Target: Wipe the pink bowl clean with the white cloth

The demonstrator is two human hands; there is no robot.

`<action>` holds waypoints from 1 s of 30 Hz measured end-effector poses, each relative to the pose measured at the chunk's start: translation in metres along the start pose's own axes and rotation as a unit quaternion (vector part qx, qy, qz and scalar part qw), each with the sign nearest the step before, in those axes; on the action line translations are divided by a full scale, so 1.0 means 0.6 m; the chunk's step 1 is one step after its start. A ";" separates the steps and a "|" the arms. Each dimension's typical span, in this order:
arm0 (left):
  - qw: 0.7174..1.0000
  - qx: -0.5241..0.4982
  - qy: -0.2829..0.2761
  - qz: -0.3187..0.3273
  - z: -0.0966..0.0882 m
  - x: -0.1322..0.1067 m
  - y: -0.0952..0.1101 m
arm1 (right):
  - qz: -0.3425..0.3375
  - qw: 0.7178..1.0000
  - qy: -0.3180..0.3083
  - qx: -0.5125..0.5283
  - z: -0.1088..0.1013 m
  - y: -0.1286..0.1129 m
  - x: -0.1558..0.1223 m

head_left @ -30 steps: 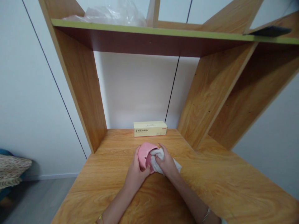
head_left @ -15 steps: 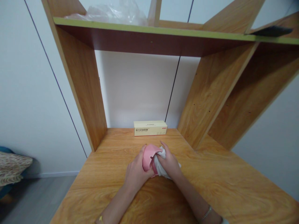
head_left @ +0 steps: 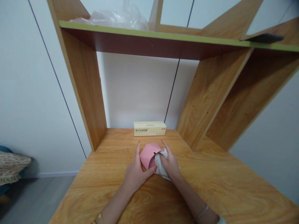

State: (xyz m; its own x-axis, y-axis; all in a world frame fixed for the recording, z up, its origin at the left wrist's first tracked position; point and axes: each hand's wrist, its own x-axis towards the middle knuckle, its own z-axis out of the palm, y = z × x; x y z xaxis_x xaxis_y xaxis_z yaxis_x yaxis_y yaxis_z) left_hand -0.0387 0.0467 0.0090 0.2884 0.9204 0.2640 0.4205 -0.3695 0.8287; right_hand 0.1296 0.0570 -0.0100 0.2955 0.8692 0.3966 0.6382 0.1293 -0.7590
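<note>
A pink bowl (head_left: 149, 153) with a notched rim is tilted on its side above the desk, its opening towards the right and me. My left hand (head_left: 135, 174) grips it from the left, thumb at the lower rim and index finger stretched up along the outside. Bunched in my right hand (head_left: 171, 164) is a white cloth (head_left: 159, 168), pressed in at the bowl's opening. The right thumb or index finger points up, while the other fingertips are hidden by the cloth and bowl.
Behind my hands a cream cling-film box (head_left: 149, 129) lies on the wooden desk (head_left: 98, 183) near the wall. Wooden side panels rise left and right to a shelf (head_left: 151, 35) that bears a clear plastic bag (head_left: 119, 18) and a dark flat object (head_left: 266, 38).
The bowl has turned a little in my left hand, whose fingers are now spread wider. My right hand stays with the cloth at the opening. The view has shifted slightly.
</note>
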 end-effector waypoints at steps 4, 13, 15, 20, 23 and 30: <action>0.996 -0.085 0.004 0.038 0.014 0.001 -0.010 | 0.022 0.992 0.038 0.118 0.018 -0.002 0.002; 0.998 -0.037 0.013 0.048 0.007 0.005 -0.011 | 0.006 0.985 0.053 -0.166 -0.022 -0.028 -0.001; 0.999 -0.004 -0.001 0.052 0.003 0.003 -0.009 | -0.025 0.986 0.035 -0.163 -0.026 -0.025 -0.001; 0.998 0.033 -0.011 0.052 -0.004 -0.001 -0.004 | -0.047 0.998 -0.029 -0.011 -0.015 -0.012 -0.002; 0.999 0.002 0.017 0.029 -0.004 -0.001 -0.002 | -0.014 0.998 0.007 0.055 -0.001 -0.009 -0.001; 0.995 -0.086 0.024 0.049 0.010 0.002 -0.011 | 0.015 0.999 0.019 0.045 0.005 -0.017 0.000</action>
State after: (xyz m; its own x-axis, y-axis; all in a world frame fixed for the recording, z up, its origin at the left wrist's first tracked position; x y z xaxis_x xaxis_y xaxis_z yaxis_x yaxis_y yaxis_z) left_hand -0.0358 0.0496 0.0010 0.2786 0.8873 0.3675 0.2381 -0.4345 0.8686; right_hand 0.1212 0.0571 -0.0037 0.3416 0.8544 0.3914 0.5633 0.1472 -0.8130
